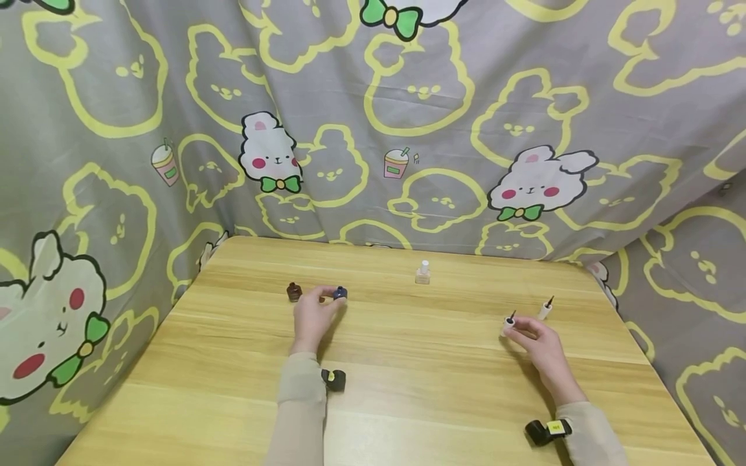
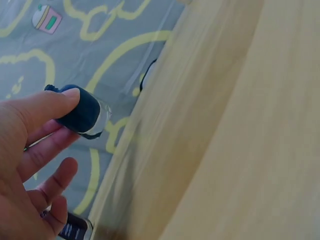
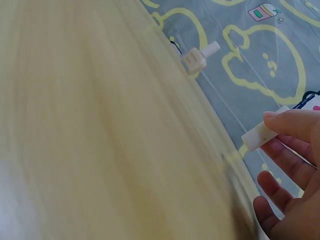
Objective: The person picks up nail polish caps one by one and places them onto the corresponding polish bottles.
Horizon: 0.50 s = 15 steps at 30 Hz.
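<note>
Though part-hidden, found blue bottle [image 2: 84, 112] pinched in left fingers [image 2: 47, 152], white-handled brush [image 3: 259, 136] in right fingers [image 3: 289, 156]. Counted besides two bottles [image 1: 294, 293], one brush [image 1: 544, 311].

this looks like a little nook, maybe in a home, because a gray cloth curtain [image 1: 344, 97] with yellow animal outlines and white bunnies [image 1: 539, 181] hangs behind and beside a light brown wooden table [image 1: 419, 349], but the room is hard to tell.

I note: dark blue bottle [image 1: 340, 294], centre-left; white cap [image 1: 508, 327], right; yellow wood-grain worktop [image 1: 408, 349]; grey curtain [image 1: 344, 84], yellow-outlined figures, top.
</note>
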Each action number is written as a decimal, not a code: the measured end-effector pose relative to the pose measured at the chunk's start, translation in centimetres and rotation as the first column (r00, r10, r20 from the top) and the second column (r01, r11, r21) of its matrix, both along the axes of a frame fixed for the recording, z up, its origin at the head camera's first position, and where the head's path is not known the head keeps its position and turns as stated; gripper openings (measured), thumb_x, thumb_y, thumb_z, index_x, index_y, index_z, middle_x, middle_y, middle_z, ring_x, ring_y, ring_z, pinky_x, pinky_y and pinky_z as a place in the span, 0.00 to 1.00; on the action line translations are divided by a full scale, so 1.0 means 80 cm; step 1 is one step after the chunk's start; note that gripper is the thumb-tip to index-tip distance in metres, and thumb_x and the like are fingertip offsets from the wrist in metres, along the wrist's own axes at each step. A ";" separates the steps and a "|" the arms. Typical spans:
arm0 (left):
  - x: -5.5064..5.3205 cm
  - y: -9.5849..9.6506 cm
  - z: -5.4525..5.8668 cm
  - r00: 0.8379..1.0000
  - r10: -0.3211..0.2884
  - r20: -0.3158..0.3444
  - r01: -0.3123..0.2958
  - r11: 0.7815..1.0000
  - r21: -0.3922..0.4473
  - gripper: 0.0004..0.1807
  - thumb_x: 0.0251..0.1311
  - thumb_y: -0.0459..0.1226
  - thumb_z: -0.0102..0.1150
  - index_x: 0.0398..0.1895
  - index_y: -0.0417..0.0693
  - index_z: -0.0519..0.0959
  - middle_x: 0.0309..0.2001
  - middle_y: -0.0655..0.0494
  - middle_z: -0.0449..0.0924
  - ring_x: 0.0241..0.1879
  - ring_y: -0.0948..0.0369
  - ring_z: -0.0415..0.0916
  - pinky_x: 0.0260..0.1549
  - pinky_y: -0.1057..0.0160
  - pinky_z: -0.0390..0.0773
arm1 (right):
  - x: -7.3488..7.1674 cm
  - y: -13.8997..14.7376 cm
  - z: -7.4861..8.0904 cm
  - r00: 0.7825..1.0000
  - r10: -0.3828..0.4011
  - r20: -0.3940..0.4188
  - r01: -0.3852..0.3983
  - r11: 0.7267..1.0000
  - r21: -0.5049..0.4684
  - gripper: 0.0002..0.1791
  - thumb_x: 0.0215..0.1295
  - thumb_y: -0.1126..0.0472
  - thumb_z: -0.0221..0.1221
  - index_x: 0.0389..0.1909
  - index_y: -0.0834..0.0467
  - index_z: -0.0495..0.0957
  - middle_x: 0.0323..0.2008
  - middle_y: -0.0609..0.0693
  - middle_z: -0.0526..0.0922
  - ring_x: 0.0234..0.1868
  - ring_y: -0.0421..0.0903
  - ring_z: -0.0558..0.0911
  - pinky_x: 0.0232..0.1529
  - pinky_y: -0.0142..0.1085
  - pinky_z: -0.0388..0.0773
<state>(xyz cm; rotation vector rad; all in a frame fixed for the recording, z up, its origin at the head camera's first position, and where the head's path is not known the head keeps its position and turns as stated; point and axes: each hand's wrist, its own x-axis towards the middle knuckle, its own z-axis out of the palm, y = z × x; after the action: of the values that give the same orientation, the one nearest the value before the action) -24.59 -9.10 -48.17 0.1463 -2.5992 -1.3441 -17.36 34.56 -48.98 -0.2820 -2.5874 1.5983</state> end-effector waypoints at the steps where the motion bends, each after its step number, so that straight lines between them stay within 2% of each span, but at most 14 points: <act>1: 0.000 0.003 0.000 1.000 -0.007 -0.007 0.007 1.000 -0.007 0.17 0.53 0.46 0.70 0.45 0.52 0.83 0.46 0.54 0.86 0.47 0.52 0.77 0.48 0.52 0.73 | 0.000 -0.002 0.001 1.000 -0.002 0.001 0.002 1.000 0.009 0.26 0.62 0.51 0.65 0.53 0.66 0.76 0.35 0.20 0.74 0.41 0.21 0.72 0.47 0.22 0.67; 10: -0.002 0.027 0.003 0.993 -0.099 -0.065 0.098 0.995 -0.025 0.17 0.53 0.46 0.71 0.45 0.52 0.84 0.44 0.56 0.86 0.47 0.52 0.77 0.53 0.50 0.70 | -0.008 -0.020 0.010 0.999 0.018 -0.027 -0.017 0.999 0.041 0.28 0.61 0.49 0.65 0.55 0.64 0.77 0.36 0.21 0.75 0.48 0.25 0.69 0.53 0.33 0.65; 15: -0.006 0.037 0.004 0.985 -0.144 -0.098 0.140 0.989 -0.042 0.16 0.52 0.45 0.71 0.43 0.52 0.84 0.42 0.56 0.86 0.46 0.52 0.77 0.55 0.49 0.66 | -0.012 -0.028 0.017 1.000 0.015 -0.013 -0.014 0.999 0.043 0.29 0.62 0.47 0.65 0.56 0.63 0.77 0.46 0.36 0.80 0.49 0.27 0.70 0.56 0.38 0.65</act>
<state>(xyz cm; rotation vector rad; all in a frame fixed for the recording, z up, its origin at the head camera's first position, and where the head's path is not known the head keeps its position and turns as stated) -25.08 -6.14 -47.83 -0.1120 -2.5884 -1.3141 -18.33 32.35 -47.59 -0.2487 -2.6161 1.5417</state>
